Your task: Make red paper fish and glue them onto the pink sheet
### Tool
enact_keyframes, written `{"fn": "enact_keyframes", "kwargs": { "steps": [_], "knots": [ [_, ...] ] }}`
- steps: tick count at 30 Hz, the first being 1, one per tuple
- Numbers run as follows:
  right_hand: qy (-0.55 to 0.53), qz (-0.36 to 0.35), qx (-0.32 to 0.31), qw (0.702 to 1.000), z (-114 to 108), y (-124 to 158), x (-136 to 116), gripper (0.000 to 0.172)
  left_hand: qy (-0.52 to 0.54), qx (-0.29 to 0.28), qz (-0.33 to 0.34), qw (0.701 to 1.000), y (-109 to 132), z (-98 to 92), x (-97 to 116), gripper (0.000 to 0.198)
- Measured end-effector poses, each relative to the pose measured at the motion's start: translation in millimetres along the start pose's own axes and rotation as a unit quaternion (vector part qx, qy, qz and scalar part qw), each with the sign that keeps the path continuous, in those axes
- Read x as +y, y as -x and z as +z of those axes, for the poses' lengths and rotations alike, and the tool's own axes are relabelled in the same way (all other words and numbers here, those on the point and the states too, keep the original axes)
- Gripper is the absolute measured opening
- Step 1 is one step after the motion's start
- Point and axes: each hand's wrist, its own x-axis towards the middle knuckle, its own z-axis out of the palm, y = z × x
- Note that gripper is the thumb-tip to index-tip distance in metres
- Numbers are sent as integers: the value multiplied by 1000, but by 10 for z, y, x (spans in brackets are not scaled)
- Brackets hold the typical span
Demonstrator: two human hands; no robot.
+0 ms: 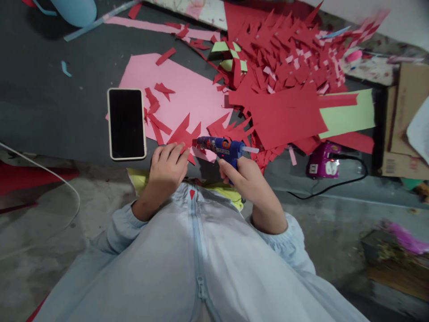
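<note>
My right hand (243, 176) is wrapped round the handle of a blue glue gun (217, 145), its finger by the trigger. A whitish glue stick (250, 150) pokes out of the gun's back end, and the nozzle points left, right by a cut red paper piece (182, 134). My left hand (169, 167) lies at the table's near edge, fingers stretched out over the lower edge of that red paper; its thumb is hidden. Beneath lies a large pink paper sheet (194, 89) with loose red scraps on it.
A phone (126, 124) with a dark screen lies left of my hands. Layered red paper spikes (278, 53) fill the back right, behind a red sheet (284, 116) and a light green sheet (351, 114). A purple box (323, 161) with a black cord and cardboard (407, 116) stand right.
</note>
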Motion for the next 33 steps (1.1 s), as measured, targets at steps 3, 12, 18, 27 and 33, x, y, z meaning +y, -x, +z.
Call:
{"fn": "enact_keyframes", "kwargs": {
  "steps": [3, 12, 18, 27, 33],
  "knots": [
    [-4, -4, -1, 1000, -1, 3, 4, 47, 10, -6, -7, 1000, 0, 0, -1, 40],
    [-19, -3, -3, 1000, 30, -21, 12, 43, -3, -7, -1, 1000, 0, -1, 3, 38],
    [-22, 5, 6, 1000, 28, -34, 3, 43, -9, 2, 0, 1000, 4, 14, -3, 38],
    [-20, 3, -6, 1000, 10, -6, -7, 44, -6, -8, -3, 1000, 3, -7, 3, 39],
    [-29, 5, -4, 1000, 20, -19, -4, 44, -8, -5, 0, 1000, -2, -10, 4, 38]
  ]
}}
